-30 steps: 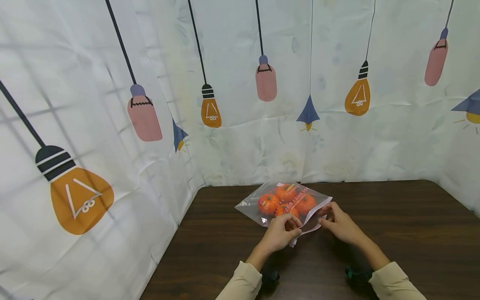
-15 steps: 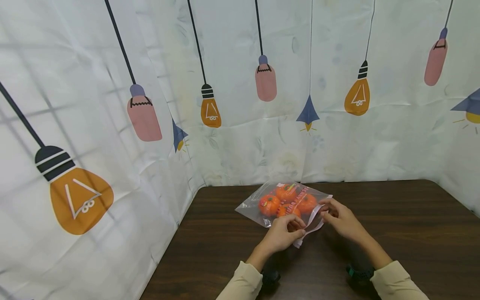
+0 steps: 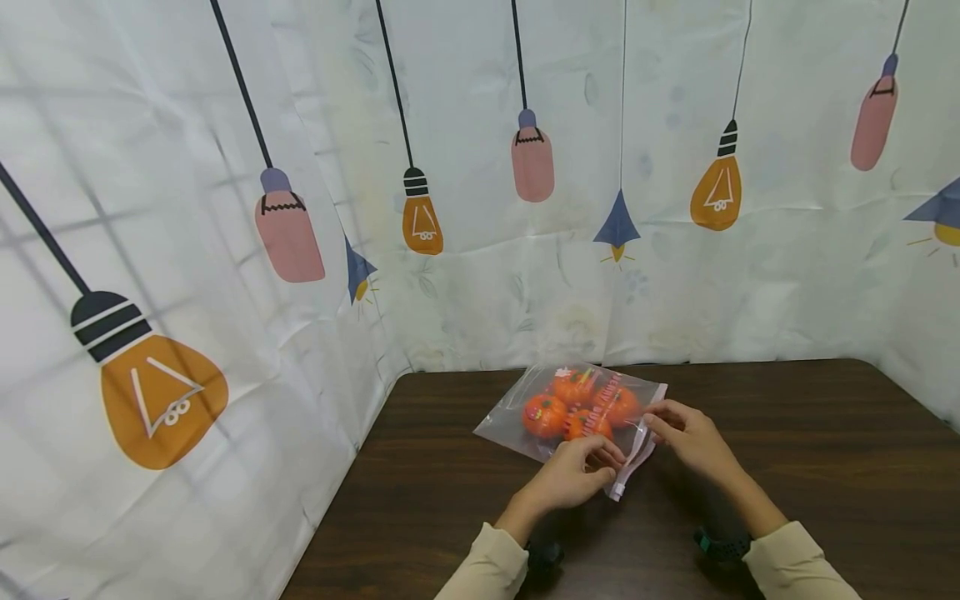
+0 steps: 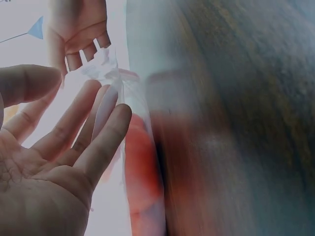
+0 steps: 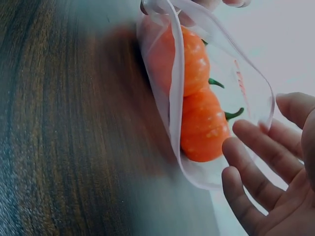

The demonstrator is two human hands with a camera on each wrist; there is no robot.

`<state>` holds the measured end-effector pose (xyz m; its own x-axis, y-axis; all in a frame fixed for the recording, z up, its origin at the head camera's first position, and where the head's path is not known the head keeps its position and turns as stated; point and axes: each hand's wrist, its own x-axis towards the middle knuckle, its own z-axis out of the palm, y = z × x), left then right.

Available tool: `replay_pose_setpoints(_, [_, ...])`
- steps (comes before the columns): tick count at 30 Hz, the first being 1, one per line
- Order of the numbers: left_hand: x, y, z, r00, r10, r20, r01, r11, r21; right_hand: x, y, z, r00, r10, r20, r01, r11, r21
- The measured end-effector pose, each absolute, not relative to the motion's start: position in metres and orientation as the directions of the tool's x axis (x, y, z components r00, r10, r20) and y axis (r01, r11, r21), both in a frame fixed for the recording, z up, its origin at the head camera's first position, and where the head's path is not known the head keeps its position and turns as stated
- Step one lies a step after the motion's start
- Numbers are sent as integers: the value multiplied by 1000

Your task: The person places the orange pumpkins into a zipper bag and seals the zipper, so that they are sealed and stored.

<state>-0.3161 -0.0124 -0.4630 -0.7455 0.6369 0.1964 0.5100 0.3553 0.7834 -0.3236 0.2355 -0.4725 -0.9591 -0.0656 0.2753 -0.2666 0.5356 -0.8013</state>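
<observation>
A clear zip bag [image 3: 504, 427] with pink lettering lies on the table in the head view. Inside it are several small orange pumpkins [image 3: 544, 415]; the right wrist view shows green stems on the pumpkins [image 5: 204, 123]. My left hand [image 3: 572, 477] holds the near end of the bag's rim between thumb and fingers, close to a white slider [image 3: 618, 492]. Its other fingers [image 4: 106, 140] reach out along the bag. At the rim's right end, my right hand [image 3: 696, 442] pinches the edge. The mouth of the bag gapes in the right wrist view.
The dark wooden table [image 3: 795, 467] extends to both sides of the bag. Behind and to the left hangs a white curtain [image 3: 480, 308] printed with lamps. Dark wrist cameras [image 3: 722, 546] sit below both wrists.
Both hands have shifted slightly right along with the rim. The bag's opening looks narrower from above, and the near end with the slider has swung right. The pumpkins have shifted slightly right too.
</observation>
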Motion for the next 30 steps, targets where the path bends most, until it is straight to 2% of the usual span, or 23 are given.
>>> replay_pose_setpoints(12, [-314, -8, -462, -718, 676, 162, 502, 343, 794, -326, 241, -478, -971, 24, 237, -168, 634, -755])
replay_pose_setpoints(22, [-311, -6, -459, -688, 708, 162, 512, 314, 799, -328, 246, -484, -980, 9, 200, -147, 645, -750])
replay_pose_setpoints(26, [-312, -7, -461, -651, 734, 193, 615, 362, 700, -328, 247, -485, -985, -24, 172, -147, 645, -750])
replay_pose_setpoints(30, [-311, -7, -460, -612, 758, 227, 737, 442, 511, -329, 247, -486, -985, -48, 166, -158, 642, -751])
